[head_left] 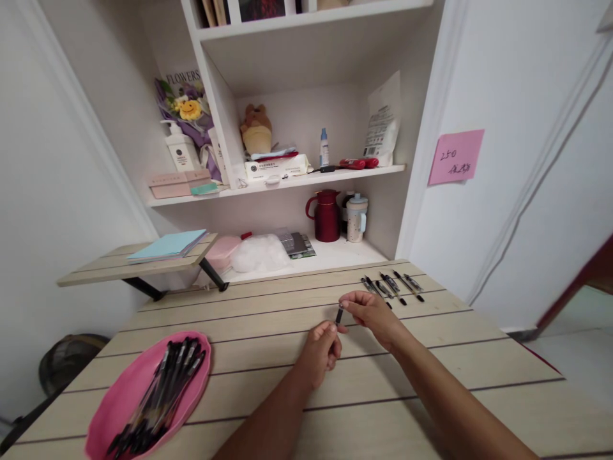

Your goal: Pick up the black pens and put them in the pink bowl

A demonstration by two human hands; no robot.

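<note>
Over the middle of the table, a black pen (340, 314) shows as a short dark length between my two hands. My left hand (322, 348) is closed around its lower end. At the upper end, the thumb and fingertips of my right hand (366, 313) pinch it. Fingers cover both ends, so its full length is hidden. Several dark pens and pen parts (393, 287) lie in a loose row beyond my right hand. To the left, a pink tray (103, 409) holds a heap of black pens (167, 390).
A small raised shelf (96, 271) with blue paper (170, 245) stands at the table's back left. Behind the table, a white shelf unit (306, 182) holds a red jug (327, 216), a cup (357, 218) and a plastic bag (261, 253). A pink note (456, 156) is on the wall.
</note>
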